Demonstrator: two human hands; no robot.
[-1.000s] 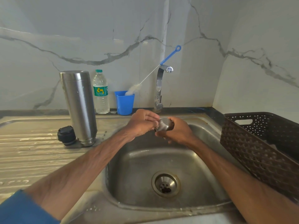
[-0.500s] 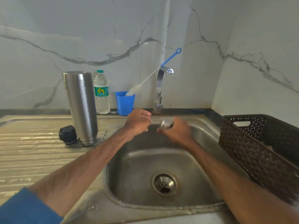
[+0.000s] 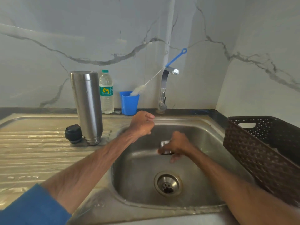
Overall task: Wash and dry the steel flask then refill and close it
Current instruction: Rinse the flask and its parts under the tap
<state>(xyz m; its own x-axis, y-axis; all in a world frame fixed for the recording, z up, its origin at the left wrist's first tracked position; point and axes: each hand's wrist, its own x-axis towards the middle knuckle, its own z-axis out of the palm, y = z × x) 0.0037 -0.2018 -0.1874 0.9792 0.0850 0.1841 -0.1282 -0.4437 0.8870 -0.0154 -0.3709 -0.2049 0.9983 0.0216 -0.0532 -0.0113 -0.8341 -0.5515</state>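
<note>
The slip is what I'd watch for — the steel cap (image 3: pixel 165 147) is small, probably wet, and blurred in the right hand (image 3: pixel 177 144), so a loose hold could send it clattering into the sink (image 3: pixel 138 184) toward the drain (image 3: pixel 168 185). The steel flask (image 3: pixel 86 108) is the other worry. It stands mouth-down on the draining board (image 3: pixel 32 151), left of the basin, tall on a narrow neck. The left forearm crosses near it — a careless elbow would topple it onto the black stopper (image 3: pixel 73 133) just beside it.

The right hand reaches low over the basin, fingers curled round the cap from above. The left hand (image 3: pixel 142 123) is raised at the basin's far left rim, fingers clenched into a loose fist with nothing visible in it.
</note>
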